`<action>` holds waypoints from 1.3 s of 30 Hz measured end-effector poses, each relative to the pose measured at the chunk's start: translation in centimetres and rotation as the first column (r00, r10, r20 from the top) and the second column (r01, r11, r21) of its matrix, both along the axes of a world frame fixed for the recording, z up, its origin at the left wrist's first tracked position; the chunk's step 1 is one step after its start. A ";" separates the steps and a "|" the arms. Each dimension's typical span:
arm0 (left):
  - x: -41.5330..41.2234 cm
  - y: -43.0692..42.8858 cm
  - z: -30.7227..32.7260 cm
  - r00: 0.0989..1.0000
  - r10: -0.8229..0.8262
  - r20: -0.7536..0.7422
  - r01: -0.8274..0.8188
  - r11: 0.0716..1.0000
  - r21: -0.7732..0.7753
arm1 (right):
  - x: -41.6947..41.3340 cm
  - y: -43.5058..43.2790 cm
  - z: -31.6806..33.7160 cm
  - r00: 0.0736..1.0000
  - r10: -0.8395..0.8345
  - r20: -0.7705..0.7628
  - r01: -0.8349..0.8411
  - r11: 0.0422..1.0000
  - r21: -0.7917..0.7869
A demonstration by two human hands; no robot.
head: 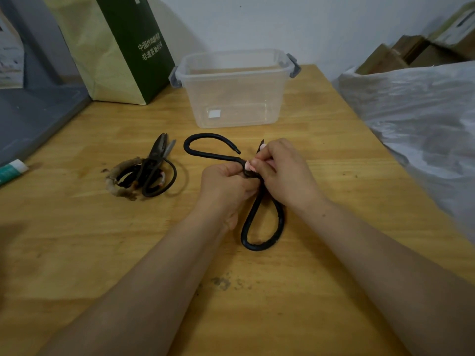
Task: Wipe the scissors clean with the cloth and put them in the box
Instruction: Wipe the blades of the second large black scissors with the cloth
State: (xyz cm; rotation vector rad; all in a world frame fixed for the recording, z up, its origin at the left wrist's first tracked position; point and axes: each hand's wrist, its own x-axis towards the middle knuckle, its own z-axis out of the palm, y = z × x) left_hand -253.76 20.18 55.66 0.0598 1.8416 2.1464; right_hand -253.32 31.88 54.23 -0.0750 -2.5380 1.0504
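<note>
Left hand [223, 186] and right hand [282, 173] meet over the table [257, 304], near the open box [244, 98]; both pinch the black scissors [257, 247] at the pivot, loops splayed; we judge wiping underway; we steady with the left, stroke away from the edge; a pale scrap [248, 164] between fingers may be the cloth.

Soft dim even light; faint shadows under left hand [224, 187], right hand [285, 173]; sharp at grip on scissors [280, 219], blurred, bowed far outward.

Black scissors [262, 222], clear box [235, 98] with grey latches — green-and-cream bag [115, 47], tan wood table [257, 304].
</note>
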 end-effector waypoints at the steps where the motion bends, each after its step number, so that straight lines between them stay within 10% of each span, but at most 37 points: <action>1: 0.0 0.0 0.0 1.000 0.006 0.000 -0.006 1.000 0.001 | -0.2 -0.1 0.0 1.000 -0.024 0.000 0.024 0.999 0.041; 13: -0.3 0.1 0.1 0.999 0.016 0.052 -0.015 0.999 -0.036 | 0.5 2.8 0.6 0.996 -0.018 0.092 0.018 1.000 0.002; 19: -0.4 0.0 0.0 0.998 0.012 0.066 -0.010 0.999 -0.033 | 1.0 2.1 1.2 0.980 -0.016 -0.200 -0.038 0.964 -0.263; 24: -0.4 -0.1 0.2 0.998 0.003 0.058 -0.001 0.999 -0.032 | 0.6 1.6 0.9 0.983 0.166 -0.083 -0.161 0.984 0.072; 39: -0.3 0.1 0.0 0.994 0.053 0.099 -0.050 0.998 -0.038 | 1.1 2.6 1.6 0.981 0.189 0.046 -0.194 0.966 0.170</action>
